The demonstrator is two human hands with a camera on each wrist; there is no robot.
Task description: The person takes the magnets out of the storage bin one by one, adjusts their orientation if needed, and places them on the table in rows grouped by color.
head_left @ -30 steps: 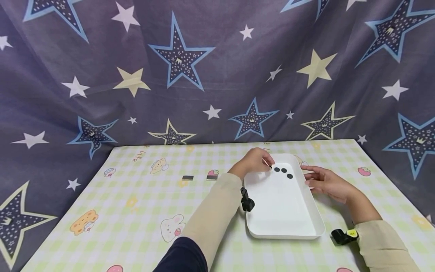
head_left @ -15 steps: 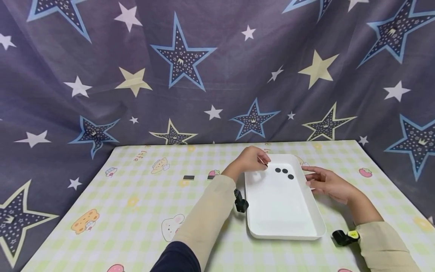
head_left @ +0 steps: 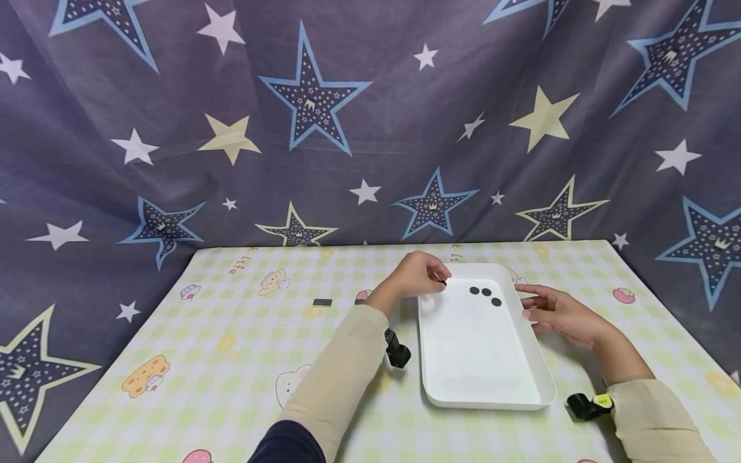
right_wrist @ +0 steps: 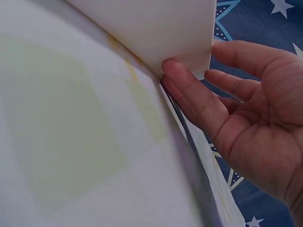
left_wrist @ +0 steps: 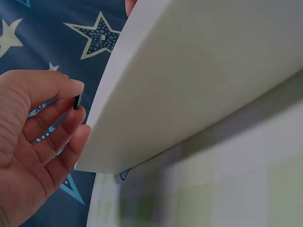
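Between thumb and fingertips, my left hand (head_left: 418, 275) pinches a small black disc (left_wrist: 77, 101), seen nearly edge-on in the left wrist view. It is by the far left corner of a white rectangular tray (head_left: 486, 366). Inside the tray's far end lie three black discs: a left one (head_left: 475, 290), a middle one (head_left: 486, 292) and a right one (head_left: 496, 302), apart from the left hand. On the tray's right side, my right hand (head_left: 564, 315) rests its extended fingers (right_wrist: 182, 78) against the outer wall.
Left of the tray, a black rectangular piece (head_left: 322, 303) lies on the checked tablecloth (head_left: 231, 386). A second dark piece (head_left: 360, 301) is partly covered by the left arm. A star-patterned curtain (head_left: 359, 116) hangs behind the table.
My left hand has moved left with its pinched disc, away from the three discs and toward the tray's left wall. The right hand stays against the tray.
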